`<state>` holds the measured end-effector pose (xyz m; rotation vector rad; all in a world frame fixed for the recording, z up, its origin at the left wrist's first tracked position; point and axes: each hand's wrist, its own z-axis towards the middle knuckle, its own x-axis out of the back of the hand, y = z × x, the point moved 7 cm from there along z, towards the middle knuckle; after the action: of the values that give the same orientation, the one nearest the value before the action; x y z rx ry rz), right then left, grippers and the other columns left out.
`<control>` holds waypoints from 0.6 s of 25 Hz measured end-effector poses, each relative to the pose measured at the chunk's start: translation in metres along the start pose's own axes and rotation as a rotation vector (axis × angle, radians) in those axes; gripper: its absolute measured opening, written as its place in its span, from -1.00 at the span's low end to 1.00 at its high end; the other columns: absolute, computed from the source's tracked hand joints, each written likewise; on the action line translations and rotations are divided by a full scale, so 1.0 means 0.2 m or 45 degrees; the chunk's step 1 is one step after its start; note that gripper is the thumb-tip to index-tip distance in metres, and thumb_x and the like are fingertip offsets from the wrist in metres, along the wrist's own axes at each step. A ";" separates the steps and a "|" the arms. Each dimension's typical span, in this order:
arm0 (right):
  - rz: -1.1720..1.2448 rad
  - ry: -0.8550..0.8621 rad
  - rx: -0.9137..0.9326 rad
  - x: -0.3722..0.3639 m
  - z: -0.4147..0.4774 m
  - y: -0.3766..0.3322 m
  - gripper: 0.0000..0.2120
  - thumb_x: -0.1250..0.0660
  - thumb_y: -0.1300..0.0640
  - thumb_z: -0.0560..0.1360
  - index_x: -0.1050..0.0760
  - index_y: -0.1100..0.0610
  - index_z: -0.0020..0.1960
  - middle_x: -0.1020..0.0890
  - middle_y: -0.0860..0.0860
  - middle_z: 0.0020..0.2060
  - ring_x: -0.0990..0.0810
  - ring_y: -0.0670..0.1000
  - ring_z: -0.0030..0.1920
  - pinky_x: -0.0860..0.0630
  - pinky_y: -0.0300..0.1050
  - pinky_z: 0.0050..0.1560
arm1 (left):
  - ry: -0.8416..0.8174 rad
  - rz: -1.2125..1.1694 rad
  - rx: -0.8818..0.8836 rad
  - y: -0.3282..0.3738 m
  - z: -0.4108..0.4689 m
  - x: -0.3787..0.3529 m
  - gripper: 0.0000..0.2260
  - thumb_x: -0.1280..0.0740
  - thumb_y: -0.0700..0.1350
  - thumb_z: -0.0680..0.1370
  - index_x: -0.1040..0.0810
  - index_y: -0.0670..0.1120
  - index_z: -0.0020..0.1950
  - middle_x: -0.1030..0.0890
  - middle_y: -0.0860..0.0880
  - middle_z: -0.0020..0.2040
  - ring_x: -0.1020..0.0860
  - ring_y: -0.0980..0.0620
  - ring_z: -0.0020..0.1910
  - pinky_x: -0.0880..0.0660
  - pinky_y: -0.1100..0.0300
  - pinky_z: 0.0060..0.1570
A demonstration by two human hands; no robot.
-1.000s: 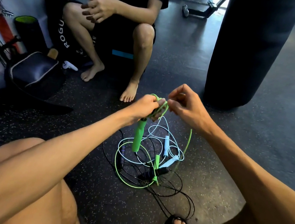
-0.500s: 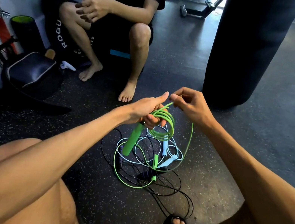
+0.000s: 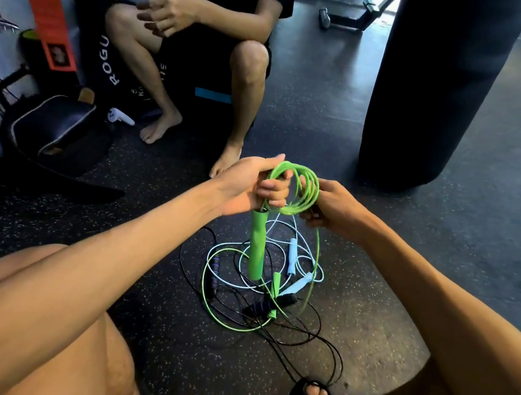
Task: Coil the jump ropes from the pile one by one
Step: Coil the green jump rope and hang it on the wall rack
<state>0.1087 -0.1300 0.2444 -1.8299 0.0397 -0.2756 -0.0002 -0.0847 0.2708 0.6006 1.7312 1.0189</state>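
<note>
Lime-green rope (image 3: 302,187) and handle (image 3: 256,249); pale blue rope (image 3: 293,259), black rope (image 3: 323,347); floor (image 3: 219,381) black, speckled white.

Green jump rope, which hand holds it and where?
Left hand grips the green jump rope at its coiled loops above the handle; right hand pinches the coil's far side.
</note>
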 end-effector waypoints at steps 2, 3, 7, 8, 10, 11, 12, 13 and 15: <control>0.004 -0.039 -0.068 -0.01 -0.01 0.05 -0.83 -0.15 0.15 0.66 -0.41 0.19 -0.06 -0.44 0.08 -0.39 -0.42 -0.01 -0.45 -0.37 -0.23 -0.50 | 0.059 -0.150 -0.093 0.05 0.01 0.02 -0.67 0.01 -0.03 0.69 -0.38 -0.15 -0.14 -0.25 0.04 -0.48 -0.21 0.10 -0.52 -0.29 0.20 -0.35; -0.020 -0.056 -0.093 -0.02 -0.02 0.07 -0.81 -0.15 0.14 0.66 -0.39 0.18 -0.10 -0.46 0.09 -0.37 -0.46 0.00 -0.44 -0.42 -0.20 -0.47 | 0.114 -0.218 -0.145 0.06 0.01 0.03 -0.68 0.02 -0.04 0.69 -0.37 -0.15 -0.13 -0.27 0.02 -0.45 -0.23 0.09 -0.50 -0.30 0.18 -0.30; -0.164 -0.179 -0.144 -0.10 -0.08 0.10 -0.81 -0.16 0.14 0.66 -0.38 0.19 -0.10 -0.50 0.14 -0.32 -0.51 0.01 -0.41 -0.58 -0.07 -0.35 | 0.401 -0.396 -0.360 0.12 0.02 0.15 -0.71 0.03 -0.10 0.70 -0.35 -0.15 -0.13 -0.33 -0.06 -0.32 -0.33 0.05 -0.41 -0.36 0.16 -0.20; -0.179 -0.214 -0.151 -0.12 -0.09 0.10 -0.82 -0.16 0.14 0.66 -0.39 0.22 -0.07 -0.50 0.15 -0.32 -0.52 0.03 -0.40 -0.63 0.02 -0.29 | 0.469 -0.402 -0.413 0.14 0.02 0.19 -0.72 0.03 -0.12 0.70 -0.35 -0.15 -0.13 -0.34 -0.07 -0.30 -0.35 0.03 -0.40 -0.39 0.15 -0.20; -0.183 -0.270 -0.167 -0.14 -0.10 0.12 -0.81 -0.17 0.14 0.65 -0.40 0.27 -0.03 -0.53 0.18 -0.31 -0.56 0.09 -0.36 -0.65 0.25 -0.11 | 0.618 -0.357 -0.515 0.16 0.02 0.27 -0.73 0.01 -0.16 0.70 -0.34 -0.14 -0.14 -0.34 -0.09 -0.29 -0.39 0.02 -0.40 -0.43 0.12 -0.20; -0.192 -0.297 -0.176 -0.15 -0.10 0.12 -0.80 -0.18 0.13 0.65 -0.40 0.28 -0.02 -0.54 0.21 -0.29 -0.59 0.15 -0.32 -0.62 0.33 -0.07 | 0.708 -0.321 -0.555 0.16 0.02 0.32 -0.74 -0.01 -0.17 0.70 -0.34 -0.13 -0.15 -0.35 -0.10 -0.29 -0.41 0.02 -0.42 -0.44 0.12 -0.22; -0.216 -0.327 -0.181 -0.16 -0.11 0.13 -0.79 -0.19 0.12 0.65 -0.41 0.29 0.00 -0.56 0.24 -0.27 -0.61 0.21 -0.29 -0.61 0.36 -0.05 | 0.794 -0.278 -0.583 0.16 0.02 0.36 -0.75 -0.03 -0.18 0.70 -0.34 -0.13 -0.15 -0.36 -0.10 -0.31 -0.42 0.03 -0.46 -0.45 0.13 -0.27; -0.255 -0.357 -0.176 -0.17 -0.12 0.13 -0.78 -0.22 0.11 0.64 -0.41 0.29 0.01 -0.57 0.25 -0.27 -0.62 0.25 -0.26 -0.61 0.34 -0.04 | 0.871 -0.210 -0.603 0.16 0.02 0.40 -0.76 -0.05 -0.19 0.69 -0.34 -0.13 -0.15 -0.38 -0.09 -0.32 -0.43 0.05 -0.49 -0.46 0.15 -0.32; -0.367 -0.377 -0.088 -0.18 -0.13 0.09 -0.80 -0.29 0.11 0.60 -0.44 0.27 0.00 -0.59 0.22 -0.29 -0.62 0.23 -0.27 -0.63 0.16 -0.11 | 0.972 0.024 -0.623 0.16 0.01 0.46 -0.79 -0.08 -0.19 0.68 -0.35 -0.11 -0.14 -0.43 -0.10 -0.35 -0.44 0.04 -0.52 -0.42 0.18 -0.44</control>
<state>0.0699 -0.1534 0.2274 -1.9272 -0.4281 -0.2037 -0.0362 0.0041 0.2514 -0.1191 1.9858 1.7622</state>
